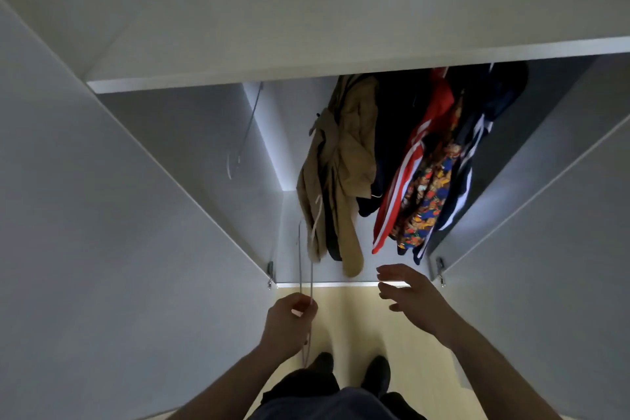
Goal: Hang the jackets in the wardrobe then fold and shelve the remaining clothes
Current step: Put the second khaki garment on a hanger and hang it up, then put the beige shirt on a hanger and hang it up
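Wardrobe (191, 147): both doors swung wide, seen from above by a person standing on the pale floor (344, 324) at its threshold; a lit strip runs down the back left corner.
Shelf (306, 75): a white board spans the top of the hanging bay and hides the rail.
Hanging inside: a tan coat (341, 160) at the left of the row, its sleeve trailing down to just above the wardrobe's front edge; a dark garment (399, 119) beside it; then a red jacket (409, 174) with white stripes, a patterned shirt (426, 204) in orange and blue, and a navy jacket (477, 147) with white stripes, packed close against the right wall.
Spare hanger (245, 133): a thin wire shape hangs alone against the left wall, well apart from the clothes.
Left hand (289, 320): fingers curled round a wire hanger (67, 266), gripping it low over the floor, in front of the wardrobe's open bay.
Hanger's lie: long axis close to vertical, one end rising above the fist to just beside the tan coat's hem, the other dropping below the wrist toward the feet; which end is the hook I cannot tell.
Right hand (405, 290): fingers spread and holding nothing, held out at the wardrobe's front edge, below the red jacket.
Feet (375, 375): dark shoes planted on the floor.
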`<state>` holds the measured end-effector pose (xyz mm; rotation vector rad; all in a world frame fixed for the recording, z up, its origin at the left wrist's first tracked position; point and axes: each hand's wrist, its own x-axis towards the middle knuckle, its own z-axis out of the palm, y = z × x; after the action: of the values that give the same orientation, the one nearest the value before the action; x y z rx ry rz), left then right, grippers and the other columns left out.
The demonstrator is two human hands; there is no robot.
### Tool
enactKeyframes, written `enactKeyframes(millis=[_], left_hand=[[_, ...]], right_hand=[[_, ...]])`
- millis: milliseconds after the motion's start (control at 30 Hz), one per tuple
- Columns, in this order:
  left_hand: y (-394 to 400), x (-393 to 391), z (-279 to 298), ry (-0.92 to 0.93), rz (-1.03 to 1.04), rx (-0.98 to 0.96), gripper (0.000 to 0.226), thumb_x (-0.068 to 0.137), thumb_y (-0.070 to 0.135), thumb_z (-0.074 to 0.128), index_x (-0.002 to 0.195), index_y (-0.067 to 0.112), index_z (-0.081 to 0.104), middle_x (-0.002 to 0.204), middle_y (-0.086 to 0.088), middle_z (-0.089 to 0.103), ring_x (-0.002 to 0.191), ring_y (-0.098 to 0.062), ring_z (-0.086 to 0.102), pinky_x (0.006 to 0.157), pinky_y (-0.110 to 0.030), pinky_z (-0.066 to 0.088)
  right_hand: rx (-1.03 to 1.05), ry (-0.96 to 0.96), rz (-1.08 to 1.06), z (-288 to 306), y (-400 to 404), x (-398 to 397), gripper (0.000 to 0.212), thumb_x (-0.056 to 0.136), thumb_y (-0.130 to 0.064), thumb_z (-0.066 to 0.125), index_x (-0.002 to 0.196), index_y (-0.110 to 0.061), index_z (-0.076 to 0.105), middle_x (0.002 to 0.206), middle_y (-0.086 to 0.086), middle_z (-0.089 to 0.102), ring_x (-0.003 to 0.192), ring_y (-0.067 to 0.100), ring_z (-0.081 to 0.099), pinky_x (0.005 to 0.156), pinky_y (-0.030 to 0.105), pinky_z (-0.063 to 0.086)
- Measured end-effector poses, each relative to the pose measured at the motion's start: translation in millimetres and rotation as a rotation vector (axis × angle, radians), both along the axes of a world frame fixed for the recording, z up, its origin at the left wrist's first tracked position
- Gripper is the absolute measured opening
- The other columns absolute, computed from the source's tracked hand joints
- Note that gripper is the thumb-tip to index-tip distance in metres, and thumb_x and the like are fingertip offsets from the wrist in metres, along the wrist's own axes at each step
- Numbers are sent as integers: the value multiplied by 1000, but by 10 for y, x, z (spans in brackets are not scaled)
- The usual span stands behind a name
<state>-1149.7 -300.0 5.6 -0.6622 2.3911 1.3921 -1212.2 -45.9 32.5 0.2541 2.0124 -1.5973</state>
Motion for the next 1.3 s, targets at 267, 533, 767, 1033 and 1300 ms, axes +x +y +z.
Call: enactKeyframes(millis=[267,533,767,1033,1300], left_hand=[[105,15,-311,-151,-550,16,15,96,35,67,90,26,78,84,11,76,70,0,65,67,-18,50],[320,371,-227,-23,-1153,35,22,94,29,68,73,22,71,62,13,66,60,7,58,64,-17,43],[777,1057,86,70,-1542,8,15,91,34,66,83,28,77,75,21,73,75,2,68,75,-23,54],[1515,2378,264,248,-2009,-64,18,83,56,65,96,46,74,70,35,64,72,6,61,59,-15,42],[2028,4369,244,283,-2312,-69,31,86,61,63,80,32,72,67,17,65,64,-5,58,62,-27,45]], right_hand=[[107,-84,-411,-93,293,1004,25,94,-8,64,110,-26,70,111,-3,72,96,26,73,78,33,58],[78,-177,-766,-161,-97,2390,21,98,-13,64,117,-20,68,112,0,72,97,27,73,78,35,59],[95,-175,-1090,0,-249,3433,21,99,-20,64,119,-15,65,114,4,70,89,20,73,67,29,56],[50,-159,-1498,144,-311,5105,14,97,-29,66,101,-18,72,99,-5,78,82,10,76,66,25,57],[19,-176,-1831,65,-468,7265,16,101,-22,57,99,-11,68,92,-7,78,80,13,76,64,26,56]])
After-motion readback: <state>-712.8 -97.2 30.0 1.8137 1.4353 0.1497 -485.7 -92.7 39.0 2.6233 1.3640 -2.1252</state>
